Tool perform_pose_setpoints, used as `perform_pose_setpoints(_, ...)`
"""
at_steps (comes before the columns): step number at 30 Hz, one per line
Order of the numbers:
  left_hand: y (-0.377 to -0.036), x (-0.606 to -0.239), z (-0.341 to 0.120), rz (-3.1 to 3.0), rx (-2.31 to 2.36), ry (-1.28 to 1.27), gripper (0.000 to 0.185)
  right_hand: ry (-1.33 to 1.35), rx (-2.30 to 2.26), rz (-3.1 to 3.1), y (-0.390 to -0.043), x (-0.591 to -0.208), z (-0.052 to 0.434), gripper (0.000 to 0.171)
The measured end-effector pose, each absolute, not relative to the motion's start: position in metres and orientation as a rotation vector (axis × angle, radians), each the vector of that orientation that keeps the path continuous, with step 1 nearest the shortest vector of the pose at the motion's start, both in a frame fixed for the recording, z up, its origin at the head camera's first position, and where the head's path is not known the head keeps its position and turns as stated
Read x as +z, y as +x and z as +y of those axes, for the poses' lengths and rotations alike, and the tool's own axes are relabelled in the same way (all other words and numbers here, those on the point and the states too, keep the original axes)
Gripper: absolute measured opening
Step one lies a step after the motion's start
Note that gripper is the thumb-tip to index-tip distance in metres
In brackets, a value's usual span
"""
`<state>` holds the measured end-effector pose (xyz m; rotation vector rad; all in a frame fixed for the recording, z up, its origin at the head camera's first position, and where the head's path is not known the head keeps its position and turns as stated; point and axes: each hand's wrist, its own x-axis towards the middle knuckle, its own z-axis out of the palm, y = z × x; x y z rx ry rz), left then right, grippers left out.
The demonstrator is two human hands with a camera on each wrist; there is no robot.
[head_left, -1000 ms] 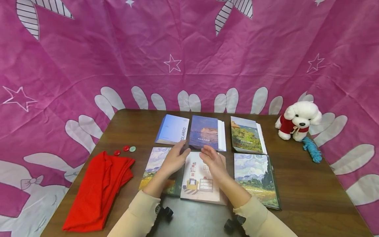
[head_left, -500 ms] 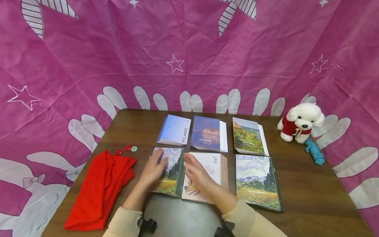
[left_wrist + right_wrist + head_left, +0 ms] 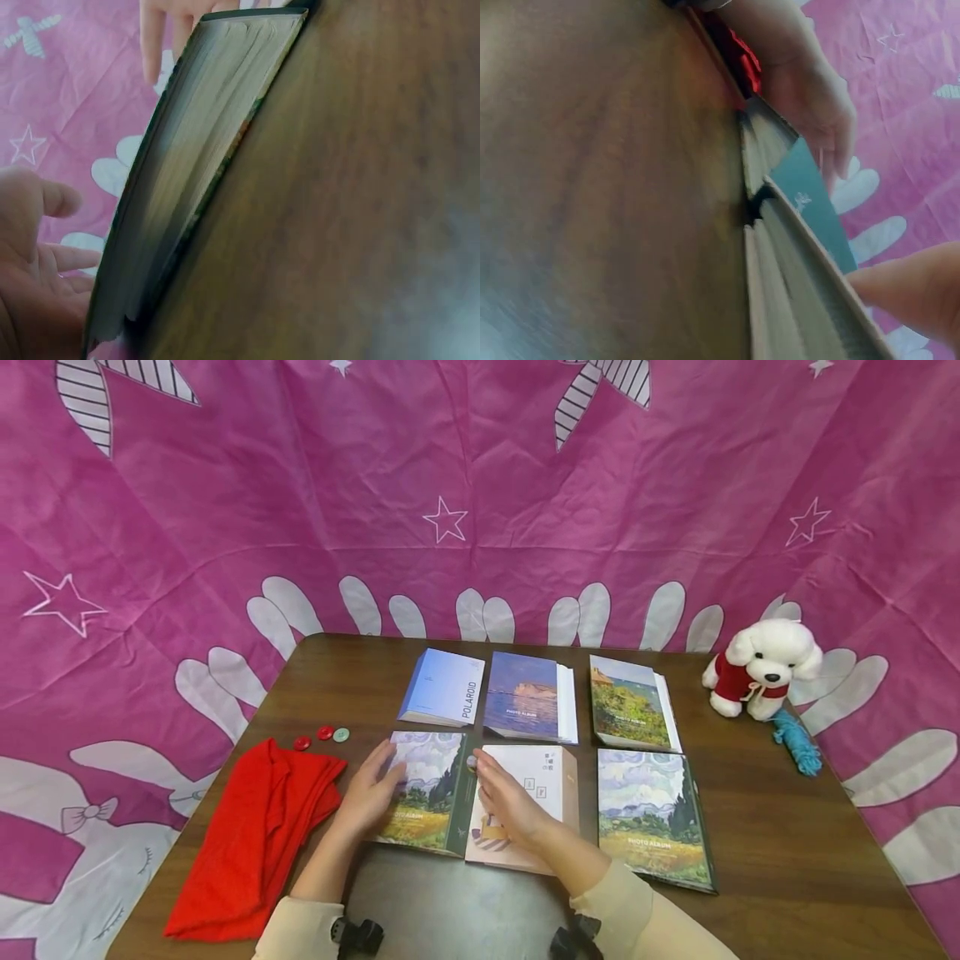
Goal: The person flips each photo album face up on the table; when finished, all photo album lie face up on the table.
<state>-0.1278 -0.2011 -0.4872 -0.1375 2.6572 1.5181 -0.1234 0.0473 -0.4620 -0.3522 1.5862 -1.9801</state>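
Note:
A photo album with a wheat-field painting on its cover (image 3: pixel 427 789) lies at the front left of a row of albums on the brown table (image 3: pixel 787 852). My left hand (image 3: pixel 375 781) rests with straight fingers on that album's left edge. My right hand (image 3: pixel 498 785) lies flat on the white room-drawing album (image 3: pixel 543 781) beside it, fingertips at the dark green spine between the two. In the left wrist view the album's page edge (image 3: pixel 195 172) fills the middle, with the left palm (image 3: pixel 30 270) beside it. The right wrist view shows both albums' page edges (image 3: pixel 780 247) side by side.
A second wheat-field album (image 3: pixel 651 814) lies at the front right. Behind are a Polaroid album (image 3: pixel 444 687), a blue sea album (image 3: pixel 523 696) and a garden album (image 3: pixel 628 703). A red cloth (image 3: pixel 255 835) and three buttons (image 3: pixel 322 735) lie left; a plush dog (image 3: pixel 759 667) and blue yarn (image 3: pixel 795 742) right.
Both hands have moved left off the white album's middle. The left hand slid to the left album's outer edge, and the right hand's fingertips came to that album's spine.

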Motion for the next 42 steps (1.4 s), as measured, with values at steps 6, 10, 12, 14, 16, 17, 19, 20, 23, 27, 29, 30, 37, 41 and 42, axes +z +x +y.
perform_pose_setpoints(6,-0.127,-0.488,-0.203,2.617,1.547,-0.145,0.062,-0.379,-1.911,1.623,-0.115,-0.465,0.039,0.075)
perform_pose_setpoints(10,-0.127,-0.484,-0.209,2.613,1.534,-0.161,0.065,-0.445,-1.784,1.784,-0.110,-0.464,0.031,0.074)
perform_pose_setpoints(12,-0.127,-0.483,-0.213,2.617,1.540,-0.168,0.065,-0.438,-1.732,1.868,-0.109,-0.463,0.027,0.074)
perform_pose_setpoints(14,-0.127,-0.482,-0.218,2.625,1.534,-0.183,0.065,-0.367,-1.707,1.943,-0.108,-0.463,0.020,0.075)
perform_pose_setpoints(16,-0.125,-0.483,-0.221,2.635,1.513,-0.188,0.065,-0.269,-1.708,1.994,-0.107,-0.463,0.013,0.076)
perform_pose_setpoints(17,-0.125,-0.484,-0.222,2.638,1.500,-0.191,0.066,-0.217,-1.715,2.014,-0.107,-0.464,0.010,0.077)
perform_pose_setpoints(19,-0.123,-0.487,-0.221,2.652,1.476,-0.190,0.067,-0.118,-1.755,2.016,-0.106,-0.464,0.003,0.081)
perform_pose_setpoints(20,-0.123,-0.488,-0.220,2.658,1.480,-0.187,0.067,-0.085,-1.786,2.007,-0.106,-0.463,0.000,0.081)
perform_pose_setpoints(23,-0.124,-0.492,-0.215,2.650,1.531,-0.157,0.067,-0.006,-1.864,2.005,-0.107,-0.462,-0.005,0.084)
perform_pose_setpoints(27,-0.123,-0.493,-0.209,2.608,1.607,-0.100,0.065,0.062,-1.880,2.042,-0.106,-0.462,-0.006,0.083)
perform_pose_setpoints(29,-0.123,-0.492,-0.206,2.576,1.667,-0.082,0.063,0.068,-1.878,2.055,-0.106,-0.464,-0.003,0.081)
perform_pose_setpoints(30,-0.123,-0.492,-0.205,2.561,1.697,-0.077,0.062,0.064,-1.904,2.043,-0.106,-0.464,-0.002,0.080)
perform_pose_setpoints(37,-0.123,-0.491,-0.196,2.467,1.806,-0.065,0.060,0.164,-2.220,1.805,-0.115,-0.462,0.005,0.077)
perform_pose_setpoints(41,-0.123,-0.489,-0.187,2.459,1.827,-0.096,0.059,0.227,-2.301,1.752,-0.121,-0.462,0.010,0.063)
perform_pose_setpoints(42,-0.124,-0.490,-0.184,2.473,1.821,-0.096,0.059,0.232,-2.310,1.774,-0.122,-0.463,0.011,0.059)
